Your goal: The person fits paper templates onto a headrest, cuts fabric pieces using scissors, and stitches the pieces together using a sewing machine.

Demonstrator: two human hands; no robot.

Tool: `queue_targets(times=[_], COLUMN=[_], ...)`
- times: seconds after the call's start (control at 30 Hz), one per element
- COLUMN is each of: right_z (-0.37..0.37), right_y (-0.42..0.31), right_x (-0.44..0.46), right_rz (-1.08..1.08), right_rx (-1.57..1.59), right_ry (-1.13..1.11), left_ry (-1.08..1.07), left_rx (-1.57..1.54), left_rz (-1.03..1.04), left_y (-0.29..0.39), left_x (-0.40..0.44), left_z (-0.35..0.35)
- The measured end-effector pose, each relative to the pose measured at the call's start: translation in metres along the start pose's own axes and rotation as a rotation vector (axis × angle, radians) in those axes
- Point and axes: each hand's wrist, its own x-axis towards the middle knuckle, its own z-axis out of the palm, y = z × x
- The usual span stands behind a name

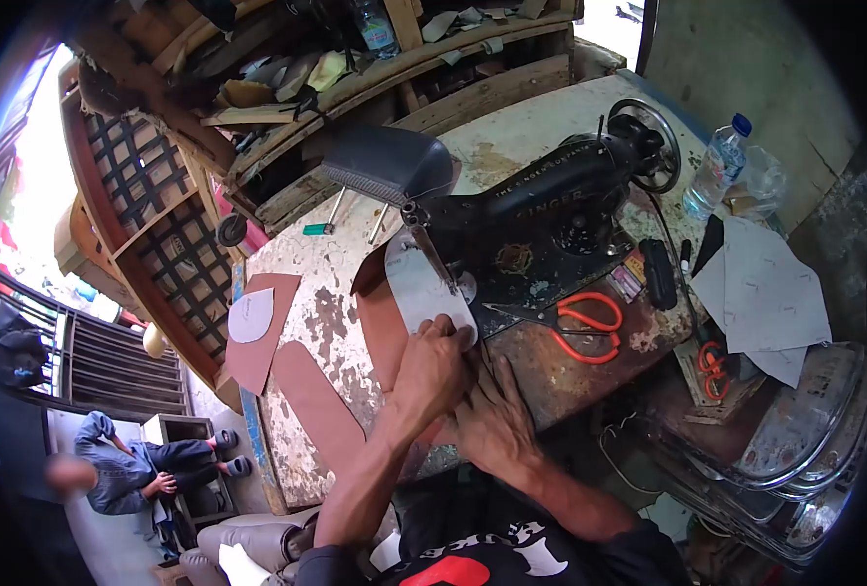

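Note:
A black sewing machine stands on the worn table, its needle end over a white paper piece lying on brown material. My left hand is closed at the lower edge of the white piece, just below the needle area; its fingertips are bunched there, pressing on the piece. My right hand lies beside it, lower and to the right, fingers stretched out along the table's front edge. Orange-handled scissors lie to the right of both hands.
Brown cut pieces lie at left, one under a white template. A green lighter and black item are behind. At right are a water bottle, white sheets and small scissors. A person sits far left.

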Motion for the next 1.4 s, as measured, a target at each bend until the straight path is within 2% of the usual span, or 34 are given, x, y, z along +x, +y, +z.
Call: queue_targets(times=[0.13, 0.27, 0.33, 0.67, 0.77, 0.83, 0.93, 1.03, 1.23, 1.4], right_z=[-0.001, 0.001, 0.001, -0.001, 0.002, 0.000, 0.009, 0.014, 0.017, 0.013], right_y=[-0.003, -0.004, -0.003, -0.001, 0.001, 0.002, 0.009, 0.009, 0.013, 0.010], right_x=[-0.005, -0.005, -0.005, 0.005, 0.009, 0.014, 0.019, 0.026, 0.039, 0.038], right_rz=[0.026, 0.012, 0.027, -0.003, 0.016, 0.050, -0.007, 0.030, 0.010, 0.015], right_rx=[-0.090, -0.096, -0.012, -0.101, -0.017, -0.028, -0.090, -0.066, -0.024, -0.077], right_ry=[-0.068, -0.010, 0.002, -0.092, -0.069, -0.199, -0.104, -0.043, 0.009, -0.057], left_ry=[0.041, 0.014, -0.006, 0.019, 0.037, 0.044, 0.056, 0.085, 0.103, 0.118], left_rx=[-0.042, -0.102, -0.100, -0.028, -0.020, -0.033, -0.047, -0.033, 0.031, 0.051], left_rz=[0.033, 0.036, 0.039, 0.026, 0.030, 0.023, 0.016, 0.030, 0.040, 0.049], left_y=[0.004, 0.001, -0.001, 0.000, -0.001, -0.003, -0.009, -0.011, -0.017, -0.017], left_x=[-0.008, -0.008, -0.007, -0.007, -0.003, 0.000, 0.006, 0.013, 0.020, 0.023], left_z=[0.006, 0.004, 0.001, 0.005, 0.004, 0.005, 0.010, 0.008, 0.011, 0.011])
